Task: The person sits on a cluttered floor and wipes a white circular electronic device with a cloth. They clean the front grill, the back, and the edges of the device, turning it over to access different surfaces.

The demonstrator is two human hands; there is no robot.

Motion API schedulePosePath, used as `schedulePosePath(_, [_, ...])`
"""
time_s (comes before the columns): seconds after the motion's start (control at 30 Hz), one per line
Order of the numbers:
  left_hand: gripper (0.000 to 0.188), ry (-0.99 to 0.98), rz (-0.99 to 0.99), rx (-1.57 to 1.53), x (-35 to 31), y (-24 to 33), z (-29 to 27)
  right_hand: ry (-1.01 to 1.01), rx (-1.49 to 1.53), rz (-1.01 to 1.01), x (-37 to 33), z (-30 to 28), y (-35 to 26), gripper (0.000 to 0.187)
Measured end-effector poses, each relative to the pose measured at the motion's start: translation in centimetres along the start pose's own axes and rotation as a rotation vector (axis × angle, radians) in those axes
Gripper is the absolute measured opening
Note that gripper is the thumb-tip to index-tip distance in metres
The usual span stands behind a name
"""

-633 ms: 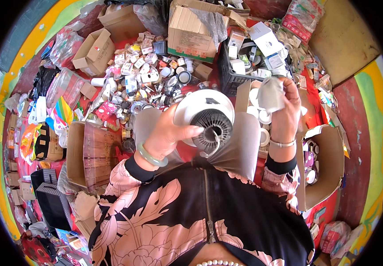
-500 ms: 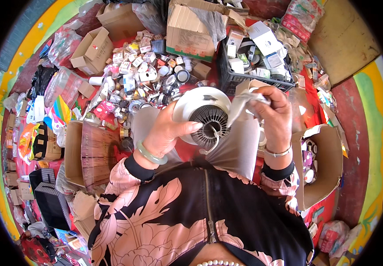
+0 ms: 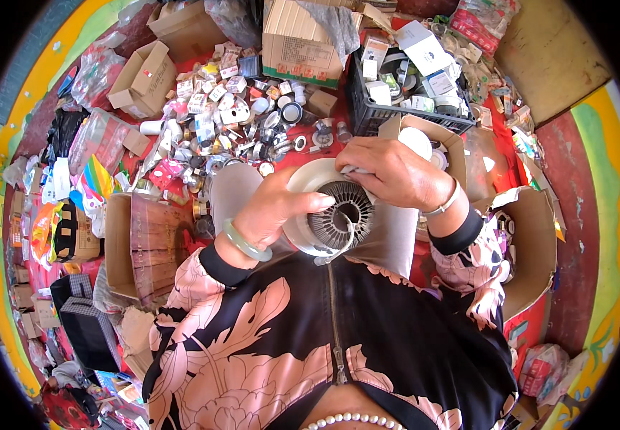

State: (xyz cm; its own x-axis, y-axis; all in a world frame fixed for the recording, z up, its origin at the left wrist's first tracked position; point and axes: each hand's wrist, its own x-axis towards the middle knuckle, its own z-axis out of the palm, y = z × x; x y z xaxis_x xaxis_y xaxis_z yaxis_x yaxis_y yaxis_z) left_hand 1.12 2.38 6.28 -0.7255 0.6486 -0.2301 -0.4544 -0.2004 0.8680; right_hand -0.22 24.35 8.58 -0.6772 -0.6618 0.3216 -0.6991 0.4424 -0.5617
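Lamp (image 3: 322,228) | held in front, seen between knees (image 3: 232,190) | left grip (image 3: 261,213): grasping its side | right grip (image 3: 394,172): clenched on cloth (image 3: 356,170), just brought in to upper edge, engaging lamp two-handed

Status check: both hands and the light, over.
Left hand grips round light; right hand against it, pinching whitish cloth; white wire trails from its centre.

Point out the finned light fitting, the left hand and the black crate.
Finned light fitting (image 3: 330,224): head view, on its dark fins.
Left hand (image 3: 263,209): head view, on its back.
Black crate (image 3: 369,116): head view, on its near wall.
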Motion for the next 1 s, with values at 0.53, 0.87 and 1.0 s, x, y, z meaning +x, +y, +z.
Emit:
schedulePosePath(0.53, [0.048, 0.09, 0.059, -0.118, -0.9, -1.2, -1.3, 0.541, 0.037, 0.507, -5.1, -0.4, 0.3, 0.013])
schedulePosePath(0.87, [0.062, 0.055, 0.1, 0.039, -1.1, -1.1, -0.9, 0.601, -0.142, 0.061, -3.6, 4.0, -3.2, 0.019])
schedulePosePath(1.0, [0.055, 0.018, 0.146, -0.008, -1.5, -1.4, -0.9, 0.253, 0.118, 0.067, -3.7, 2.0, -2.7, 0.024])
